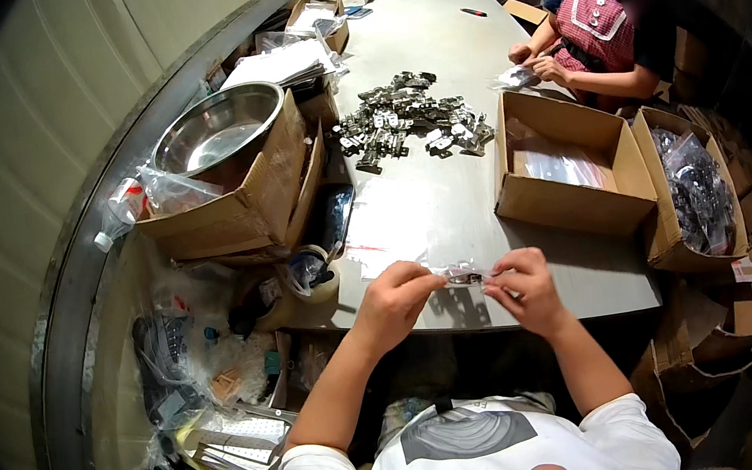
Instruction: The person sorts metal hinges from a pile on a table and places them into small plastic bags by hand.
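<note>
Over the near edge of the table I hold a small clear plastic bag (463, 278) with a dark metal piece inside. My left hand (396, 302) pinches its left end, and my right hand (524, 291) pinches the right end. Flat clear plastic bags (389, 223) lie on the table just beyond my left hand. Farther back is a loose pile of small metal parts (412, 118) that look like hinges, some dark and some shiny. The exact shape of the bagged piece is too small to tell.
At the right stand an open cardboard box (576, 207) with plastic bags and another box (653, 232) of bagged dark parts. A steel bowl (220, 132) sits in a carton at the left. Across the table, a co-worker (602, 26) handles a small bag. A red-and-black pen (474, 13) lies far back.
</note>
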{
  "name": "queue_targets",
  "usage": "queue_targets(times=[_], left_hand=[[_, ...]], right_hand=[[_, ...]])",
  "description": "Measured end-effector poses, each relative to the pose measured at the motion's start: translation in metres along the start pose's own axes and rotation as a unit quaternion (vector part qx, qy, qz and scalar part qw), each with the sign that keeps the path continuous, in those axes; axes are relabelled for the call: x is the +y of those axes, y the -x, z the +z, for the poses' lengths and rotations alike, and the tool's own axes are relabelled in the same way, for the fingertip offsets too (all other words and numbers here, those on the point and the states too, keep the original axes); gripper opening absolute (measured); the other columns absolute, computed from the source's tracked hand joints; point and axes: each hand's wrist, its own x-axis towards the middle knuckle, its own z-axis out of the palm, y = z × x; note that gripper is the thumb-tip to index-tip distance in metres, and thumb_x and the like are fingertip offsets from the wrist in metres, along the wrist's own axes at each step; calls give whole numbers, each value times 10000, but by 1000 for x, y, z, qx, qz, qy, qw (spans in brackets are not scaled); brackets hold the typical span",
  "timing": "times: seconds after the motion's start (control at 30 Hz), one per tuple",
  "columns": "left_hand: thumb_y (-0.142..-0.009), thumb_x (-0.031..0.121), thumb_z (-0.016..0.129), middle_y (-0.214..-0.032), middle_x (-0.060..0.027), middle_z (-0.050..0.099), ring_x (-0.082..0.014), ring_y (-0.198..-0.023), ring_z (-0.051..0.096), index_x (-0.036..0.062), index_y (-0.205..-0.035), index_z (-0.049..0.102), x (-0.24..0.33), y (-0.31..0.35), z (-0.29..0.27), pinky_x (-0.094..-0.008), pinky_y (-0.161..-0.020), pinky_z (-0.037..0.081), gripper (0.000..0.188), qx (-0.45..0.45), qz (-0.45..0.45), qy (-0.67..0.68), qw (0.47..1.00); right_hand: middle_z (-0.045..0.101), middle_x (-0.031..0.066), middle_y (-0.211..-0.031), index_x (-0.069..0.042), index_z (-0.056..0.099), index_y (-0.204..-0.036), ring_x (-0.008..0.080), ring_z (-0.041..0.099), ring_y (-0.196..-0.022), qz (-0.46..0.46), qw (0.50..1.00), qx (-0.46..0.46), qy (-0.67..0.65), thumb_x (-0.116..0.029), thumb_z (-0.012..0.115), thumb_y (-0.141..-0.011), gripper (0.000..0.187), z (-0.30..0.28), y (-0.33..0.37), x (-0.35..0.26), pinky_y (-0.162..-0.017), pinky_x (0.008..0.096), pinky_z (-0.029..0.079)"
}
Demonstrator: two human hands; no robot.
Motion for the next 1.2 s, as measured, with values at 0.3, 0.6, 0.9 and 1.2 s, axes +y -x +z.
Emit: queue_targets(times=[0.3, 0.6, 0.9, 1.2], left_hand=[[-798, -79, 674, -805, -89, 653, -99, -727, 620, 20, -957, 453, 33, -16, 21, -249, -682, 515, 290, 23, -139, 351, 926], [-802, -60, 695, -789, -114, 651, -76, -718, 578, 63, -841, 317, 51, -18, 20, -232, -654, 492, 399, -19, -147, 308, 940], [-789, -33, 713, -756, -130, 659, -115, -643, 615, 53, -815, 335, 62, -20, 33, -232, -589, 502, 389, -16, -100, 229, 968], [-797, -133, 661, -843, -152, 633, -112, -694, 588, 96, -854, 280, 46, -8, 40, -234, -610, 499, 449, 98, -152, 414, 892]], right_hand=[[639, 95, -963, -38, 609, -929, 281, 614, -840, 85, 976, -94, -178, -48, 767, -724, 259, -43, -36, -49, -717, 354, 491], [611, 66, -848, -69, 583, -866, 292, 572, -779, -32, 988, -124, -85, 19, 683, -714, 203, -48, -33, -56, -693, 390, 421], [615, 48, -896, -80, 599, -878, 252, 576, -838, -39, 998, -36, 14, -3, 693, -707, 209, -44, -6, -56, -782, 382, 389], [610, 37, -950, -96, 608, -867, 257, 562, -928, 53, 996, -54, 40, -5, 683, -692, 211, -83, 24, -38, -825, 383, 385]])
